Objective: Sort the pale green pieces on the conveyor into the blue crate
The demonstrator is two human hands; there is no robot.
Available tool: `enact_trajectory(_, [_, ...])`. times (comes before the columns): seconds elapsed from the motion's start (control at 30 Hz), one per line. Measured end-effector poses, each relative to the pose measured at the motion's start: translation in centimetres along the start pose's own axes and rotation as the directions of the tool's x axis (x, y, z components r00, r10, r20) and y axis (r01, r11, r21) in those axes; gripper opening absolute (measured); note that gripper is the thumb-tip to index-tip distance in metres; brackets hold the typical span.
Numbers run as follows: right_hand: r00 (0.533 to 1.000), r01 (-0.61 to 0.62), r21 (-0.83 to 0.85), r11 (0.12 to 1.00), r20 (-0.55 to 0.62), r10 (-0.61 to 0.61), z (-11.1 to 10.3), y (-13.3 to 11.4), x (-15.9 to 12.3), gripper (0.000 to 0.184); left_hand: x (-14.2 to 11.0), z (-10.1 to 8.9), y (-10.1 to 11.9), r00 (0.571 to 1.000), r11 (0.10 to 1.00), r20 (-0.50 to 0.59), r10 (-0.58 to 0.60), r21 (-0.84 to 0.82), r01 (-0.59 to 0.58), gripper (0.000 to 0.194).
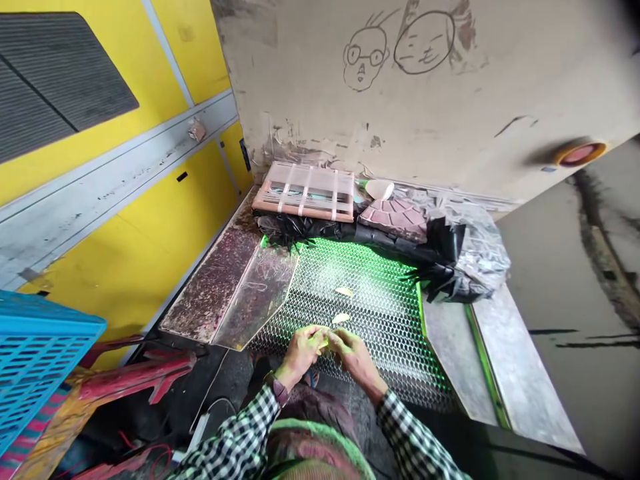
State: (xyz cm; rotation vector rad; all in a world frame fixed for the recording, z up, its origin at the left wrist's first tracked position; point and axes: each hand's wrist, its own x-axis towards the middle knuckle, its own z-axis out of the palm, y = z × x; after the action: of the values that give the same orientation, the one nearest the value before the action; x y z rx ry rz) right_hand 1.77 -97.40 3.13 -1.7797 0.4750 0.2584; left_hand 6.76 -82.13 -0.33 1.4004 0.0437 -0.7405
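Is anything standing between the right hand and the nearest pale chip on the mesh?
No, nothing visible does. Only bare mesh lies between the right hand and the chip. A second chip lies farther away, beyond it.

Soft, even light fills the scene, a green glow shines through the metal mesh, wide-angle distortion bends the edges, and the lower corners fall dim.
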Motion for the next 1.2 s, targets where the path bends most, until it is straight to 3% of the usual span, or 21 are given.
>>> enact_trajectory(0.13, [0.981,-0.193,0.291,0.937,0.034,0.191,0.9,0.2,-0.5,0.041,-0.1,0.8,0.5,0.997,0.999,0.069,0.023,0.047,-0.026,0.054])
enact_trajectory(0.33, [0.969,-0.239,0.339,0.910,0.022,0.246,0.2,1.2,-0.2,0.033,0.5,0.7,1.0,0.968,0.999,0.250,0.035,-0.039,-0.026,0.052])
enact_trajectory(0.53, [0.957,-0.209,0.187,0.960,-0.161,0.240,0.3,2.5,1.6,0.027,1.7,2.3,-0.7,0.997,1.000,0.073,0.001,0.030,-0.003,0.051])
enact_trajectory(0.63, [0.950,-0.178,0.053,0.983,-0.250,0.185,0.2,2.7,1.9,0.027,2.1,2.7,-1.2,0.999,0.997,0.047,0.009,0.076,-0.013,0.046])
enact_trajectory(0.9, [0.889,-0.169,-0.229,0.959,-0.456,0.048,-3.6,1.3,1.2,0.033,3.0,1.0,-0.9,0.991,0.958,-0.125,0.044,0.285,-0.007,0.035])
enact_trajectory(1.0, [0.923,-0.116,-0.200,0.973,-0.383,0.031,-3.6,0.9,0.4,0.038,2.7,0.3,-0.6,0.981,0.938,-0.178,0.080,0.345,-0.014,0.034])
enact_trajectory(1.13, [0.994,-0.038,-0.067,0.997,-0.109,0.031,-0.5,1.1,-0.3,0.042,1.8,0.7,-0.1,0.979,0.935,-0.163,0.126,0.350,-0.062,0.028])
enact_trajectory(1.2, [0.997,-0.025,0.001,1.000,-0.078,0.025,1.0,1.5,-0.2,0.042,1.3,1.1,-0.1,0.983,0.944,-0.139,0.121,0.322,-0.070,0.028])
